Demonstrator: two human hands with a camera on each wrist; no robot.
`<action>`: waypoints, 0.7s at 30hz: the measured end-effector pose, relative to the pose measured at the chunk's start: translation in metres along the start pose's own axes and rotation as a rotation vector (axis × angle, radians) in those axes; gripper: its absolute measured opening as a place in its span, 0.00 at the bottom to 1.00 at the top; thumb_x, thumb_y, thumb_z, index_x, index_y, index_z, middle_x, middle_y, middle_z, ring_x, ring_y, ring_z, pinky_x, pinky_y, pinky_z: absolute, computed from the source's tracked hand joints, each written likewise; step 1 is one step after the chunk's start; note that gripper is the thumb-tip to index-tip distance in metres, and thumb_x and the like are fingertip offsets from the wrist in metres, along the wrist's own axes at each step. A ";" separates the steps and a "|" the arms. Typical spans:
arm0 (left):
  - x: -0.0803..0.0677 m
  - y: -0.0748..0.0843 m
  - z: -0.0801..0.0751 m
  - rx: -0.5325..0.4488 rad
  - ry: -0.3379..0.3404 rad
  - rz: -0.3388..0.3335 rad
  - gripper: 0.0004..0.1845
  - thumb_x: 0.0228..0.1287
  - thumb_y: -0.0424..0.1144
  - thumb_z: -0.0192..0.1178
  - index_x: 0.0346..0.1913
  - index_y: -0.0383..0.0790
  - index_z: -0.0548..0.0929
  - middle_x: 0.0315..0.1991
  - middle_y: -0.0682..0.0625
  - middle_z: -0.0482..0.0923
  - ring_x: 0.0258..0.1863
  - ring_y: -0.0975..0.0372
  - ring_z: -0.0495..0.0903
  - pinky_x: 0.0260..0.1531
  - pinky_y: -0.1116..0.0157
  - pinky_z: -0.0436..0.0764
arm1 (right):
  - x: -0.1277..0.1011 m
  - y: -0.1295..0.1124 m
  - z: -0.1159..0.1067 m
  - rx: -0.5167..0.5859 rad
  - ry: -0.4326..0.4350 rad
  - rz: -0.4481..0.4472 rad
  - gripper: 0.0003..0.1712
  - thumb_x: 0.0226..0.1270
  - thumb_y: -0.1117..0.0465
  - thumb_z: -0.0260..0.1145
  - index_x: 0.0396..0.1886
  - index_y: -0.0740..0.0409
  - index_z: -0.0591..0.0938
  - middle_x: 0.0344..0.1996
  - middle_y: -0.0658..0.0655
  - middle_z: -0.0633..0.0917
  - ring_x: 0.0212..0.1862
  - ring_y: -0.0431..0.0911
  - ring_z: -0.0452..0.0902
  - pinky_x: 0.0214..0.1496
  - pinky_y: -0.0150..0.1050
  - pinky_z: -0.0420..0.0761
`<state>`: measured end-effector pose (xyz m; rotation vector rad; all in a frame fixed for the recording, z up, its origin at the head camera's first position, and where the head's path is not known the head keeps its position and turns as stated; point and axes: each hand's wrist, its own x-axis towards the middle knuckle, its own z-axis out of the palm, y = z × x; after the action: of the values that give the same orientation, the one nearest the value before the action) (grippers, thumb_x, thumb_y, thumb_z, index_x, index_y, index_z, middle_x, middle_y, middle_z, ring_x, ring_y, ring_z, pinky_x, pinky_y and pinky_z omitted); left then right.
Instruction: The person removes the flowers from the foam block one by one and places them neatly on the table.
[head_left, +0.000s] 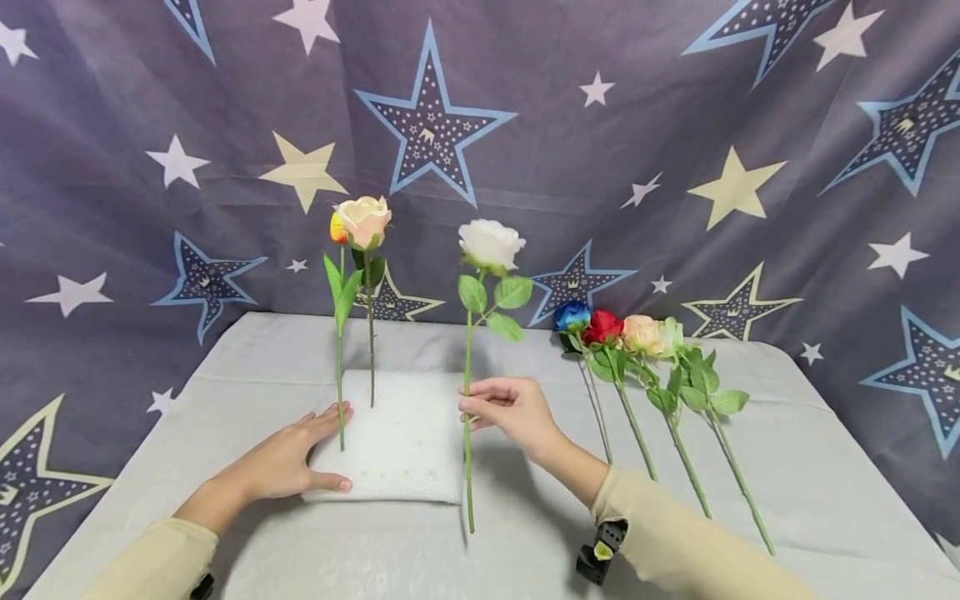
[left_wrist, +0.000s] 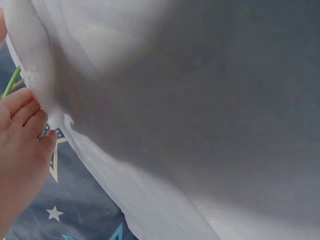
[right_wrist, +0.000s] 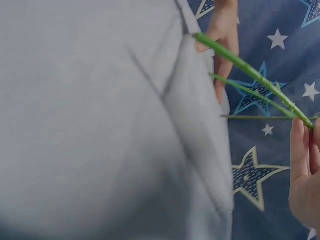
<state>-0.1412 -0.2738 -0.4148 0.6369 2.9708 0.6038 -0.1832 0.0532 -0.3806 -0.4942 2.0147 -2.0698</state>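
My right hand [head_left: 510, 410] pinches the green stem of a white artificial rose [head_left: 491, 246], held upright at the right edge of a white foam block [head_left: 405, 442]. The stem's lower end hangs past the block's front right corner; in the right wrist view the stem [right_wrist: 245, 67] slants out from the fingers. My left hand [head_left: 288, 458] rests with fingers spread on the block's left side. A red-and-yellow tulip [head_left: 339, 229] and a pale pink rose [head_left: 364, 221] stand upright in the block, the tulip's stem close to my left fingers.
On the right of the grey-covered table [head_left: 810, 467] lie a blue rose [head_left: 572, 316], a red rose [head_left: 603, 327], a peach rose [head_left: 642, 333] and a pale green flower [head_left: 671, 337], stems toward the front. A star-patterned curtain [head_left: 540, 150] hangs behind.
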 end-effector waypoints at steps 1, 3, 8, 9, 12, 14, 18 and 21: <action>0.000 0.000 0.000 0.000 -0.001 -0.002 0.56 0.42 0.67 0.68 0.68 0.31 0.66 0.70 0.34 0.63 0.70 0.41 0.62 0.70 0.43 0.60 | -0.001 0.003 -0.003 -0.004 0.004 0.010 0.16 0.58 0.72 0.68 0.46 0.78 0.81 0.37 0.66 0.89 0.28 0.36 0.86 0.38 0.40 0.89; 0.000 0.000 -0.001 -0.001 -0.003 -0.003 0.56 0.42 0.67 0.68 0.68 0.31 0.66 0.70 0.34 0.63 0.70 0.41 0.62 0.70 0.43 0.60 | -0.004 0.009 -0.007 -0.006 0.012 0.032 0.17 0.58 0.71 0.68 0.46 0.78 0.81 0.35 0.61 0.90 0.27 0.36 0.85 0.37 0.40 0.89; 0.000 0.001 -0.002 -0.004 -0.009 -0.004 0.56 0.43 0.66 0.68 0.69 0.30 0.66 0.70 0.34 0.63 0.70 0.41 0.62 0.70 0.44 0.59 | -0.008 0.020 -0.018 0.006 0.043 0.095 0.19 0.58 0.70 0.69 0.47 0.79 0.80 0.29 0.50 0.90 0.24 0.37 0.85 0.36 0.37 0.89; 0.000 0.001 -0.002 -0.005 -0.010 -0.004 0.55 0.43 0.66 0.68 0.69 0.30 0.66 0.70 0.34 0.63 0.70 0.41 0.62 0.70 0.43 0.59 | -0.008 0.021 -0.020 0.006 0.050 0.106 0.19 0.58 0.70 0.69 0.47 0.79 0.80 0.28 0.50 0.90 0.23 0.37 0.85 0.36 0.37 0.89; 0.000 0.001 -0.002 -0.006 -0.011 -0.007 0.55 0.43 0.66 0.68 0.69 0.31 0.66 0.70 0.34 0.63 0.70 0.40 0.62 0.70 0.43 0.60 | -0.010 0.026 -0.026 -0.010 0.070 0.128 0.19 0.58 0.70 0.68 0.47 0.80 0.79 0.32 0.56 0.90 0.23 0.37 0.84 0.35 0.36 0.88; 0.000 0.001 -0.002 -0.006 -0.012 -0.010 0.55 0.43 0.66 0.68 0.69 0.31 0.66 0.70 0.34 0.62 0.70 0.40 0.62 0.70 0.43 0.60 | -0.011 0.028 -0.031 -0.029 0.084 0.150 0.19 0.58 0.70 0.69 0.47 0.79 0.80 0.33 0.60 0.90 0.22 0.38 0.84 0.35 0.36 0.88; -0.001 0.002 -0.002 -0.011 -0.014 -0.010 0.56 0.43 0.67 0.68 0.69 0.31 0.66 0.71 0.35 0.62 0.71 0.41 0.62 0.70 0.43 0.59 | -0.014 0.034 -0.041 -0.056 0.108 0.197 0.19 0.58 0.69 0.69 0.47 0.79 0.80 0.33 0.61 0.90 0.22 0.38 0.84 0.35 0.37 0.89; -0.001 0.001 -0.002 -0.014 -0.013 -0.008 0.56 0.43 0.67 0.68 0.69 0.31 0.66 0.71 0.35 0.62 0.71 0.41 0.62 0.70 0.43 0.59 | -0.017 0.037 -0.049 -0.067 0.130 0.225 0.19 0.58 0.69 0.69 0.47 0.79 0.80 0.30 0.57 0.90 0.22 0.38 0.84 0.35 0.37 0.89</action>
<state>-0.1401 -0.2736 -0.4127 0.6245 2.9531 0.6171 -0.1892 0.1033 -0.4195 -0.1377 2.1073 -1.9501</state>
